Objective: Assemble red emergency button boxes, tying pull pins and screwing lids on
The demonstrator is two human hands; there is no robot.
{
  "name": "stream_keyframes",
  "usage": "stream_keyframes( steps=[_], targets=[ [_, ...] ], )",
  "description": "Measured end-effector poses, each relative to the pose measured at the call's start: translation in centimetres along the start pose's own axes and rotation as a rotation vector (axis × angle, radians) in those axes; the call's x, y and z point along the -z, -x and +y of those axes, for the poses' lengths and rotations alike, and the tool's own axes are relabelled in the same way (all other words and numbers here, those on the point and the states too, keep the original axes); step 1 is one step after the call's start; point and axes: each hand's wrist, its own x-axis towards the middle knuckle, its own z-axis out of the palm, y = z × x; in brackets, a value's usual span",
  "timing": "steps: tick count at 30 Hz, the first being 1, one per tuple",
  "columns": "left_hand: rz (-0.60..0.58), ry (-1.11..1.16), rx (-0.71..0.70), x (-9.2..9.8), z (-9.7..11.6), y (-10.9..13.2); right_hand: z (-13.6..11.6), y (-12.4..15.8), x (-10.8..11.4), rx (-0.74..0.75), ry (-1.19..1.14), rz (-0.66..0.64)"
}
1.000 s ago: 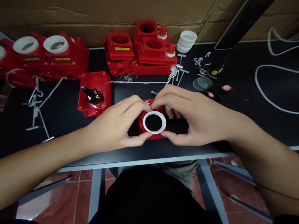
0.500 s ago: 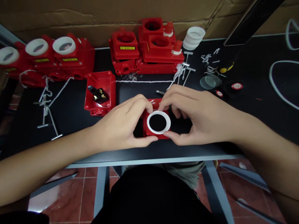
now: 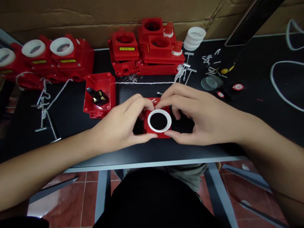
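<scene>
Between my two hands, near the front of the black tabletop, sits a red plastic cover (image 3: 162, 135). A white ring (image 3: 169, 121) lies over its round opening, and black shows through the middle. My left hand (image 3: 121, 123) curves around the left side, with index finger at the back and thumb along the front edge, gripping the cover. My right hand (image 3: 206, 118) closes on the ring from the right, index fingertip at its back and thumb at its front. To the left stands an open red box (image 3: 87, 99) with a black switch part (image 3: 99, 96) in it.
Red boxes with white rings (image 3: 68, 68) stand at the back left, and more red housings (image 3: 159, 57) at the back middle. Stacked white rings (image 3: 194, 38), small metal hammers (image 3: 190, 74), clear discs (image 3: 211, 83) and a white cable (image 3: 273, 79) lie rightward. Chained hammers (image 3: 48, 123) lie left.
The view has shifted slightly. Both hands keep their places around the cover and ring, with only slight finger movement; the white ring still sits over the opening.
</scene>
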Motion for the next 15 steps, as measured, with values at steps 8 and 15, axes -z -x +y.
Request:
stream_keyframes(
  steps=[8,15],
  targets=[
    [0.005,-0.010,-0.003,-0.06,0.06,-0.08,0.01,-0.23,-0.90,-0.080,0.061,0.080],
    [-0.007,0.022,0.067,-0.07,-0.05,-0.06,-0.24,-0.32,-0.23,-0.090,-0.066,0.088]
  ],
)
